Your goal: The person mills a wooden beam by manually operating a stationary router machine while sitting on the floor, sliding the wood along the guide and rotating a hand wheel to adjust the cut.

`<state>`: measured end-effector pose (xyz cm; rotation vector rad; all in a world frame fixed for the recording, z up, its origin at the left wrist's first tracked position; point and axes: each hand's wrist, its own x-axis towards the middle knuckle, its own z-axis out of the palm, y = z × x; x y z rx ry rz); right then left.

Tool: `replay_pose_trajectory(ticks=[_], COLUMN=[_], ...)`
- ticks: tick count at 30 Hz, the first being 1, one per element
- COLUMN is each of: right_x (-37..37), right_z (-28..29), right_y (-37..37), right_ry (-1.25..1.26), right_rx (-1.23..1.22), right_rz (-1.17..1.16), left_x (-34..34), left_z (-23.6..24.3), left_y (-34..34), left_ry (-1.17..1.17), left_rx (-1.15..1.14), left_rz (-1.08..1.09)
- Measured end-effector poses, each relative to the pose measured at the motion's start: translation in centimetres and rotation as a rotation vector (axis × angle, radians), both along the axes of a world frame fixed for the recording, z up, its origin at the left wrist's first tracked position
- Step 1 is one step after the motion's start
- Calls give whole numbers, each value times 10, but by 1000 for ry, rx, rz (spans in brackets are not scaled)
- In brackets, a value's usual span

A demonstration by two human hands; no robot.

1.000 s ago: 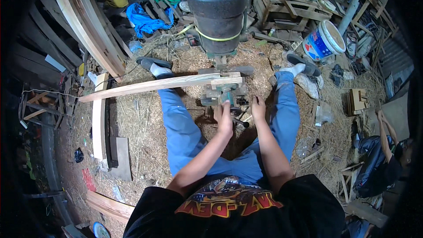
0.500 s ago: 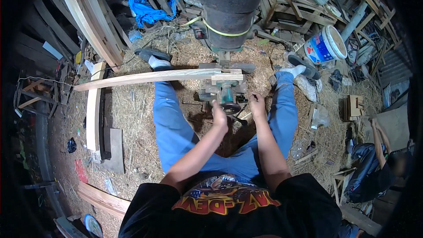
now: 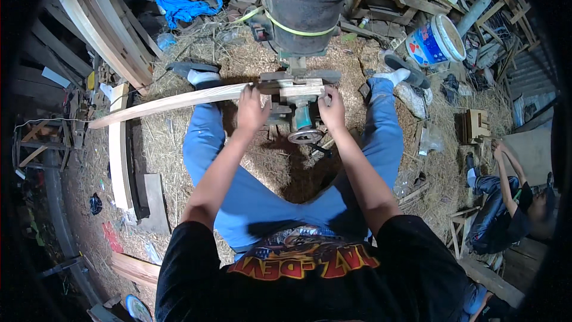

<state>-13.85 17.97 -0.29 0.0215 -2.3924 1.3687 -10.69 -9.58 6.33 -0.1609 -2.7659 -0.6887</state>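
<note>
A long pale wooden plank lies crosswise on a floor-standing machine with a black cylindrical housing and green lower body, beside a short wooden block. My left hand has its fingers curled onto the plank's near edge, left of the block. My right hand holds the right end of the block with bent fingers; the fingertips are small to see. Below the block is a round handwheel with a black lever, touched by neither hand.
Curved boards stand at upper left; a board lies at left. A bucket, blue cloth and scrap wood surround straw and shavings. My legs flank the machine. Another person sits at far right.
My left hand has moved up from beside the handwheel to the plank. My right hand has moved up and left to the block. The view has shifted slightly.
</note>
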Motion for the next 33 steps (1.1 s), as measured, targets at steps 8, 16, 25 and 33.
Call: replay_pose_trajectory(ticks=[8,16,25,33], right_x=[-24,-39,-60,-46], right_z=[10,32,5,22], right_y=[-2,-7,12,-7], right_ry=[-67,-338,-605,-344], right_rx=[190,-23,-96,-6], right_rz=[-29,-9,249,327], left_x=[-53,-72,-64,-61], left_z=[-15,-45,-20,-17], left_y=[-12,-54,-84,-98], left_ry=[-247,-186,-230,-253], left_rx=[-206,-312,-348,-370], left_rz=[-65,-139,-159,-128])
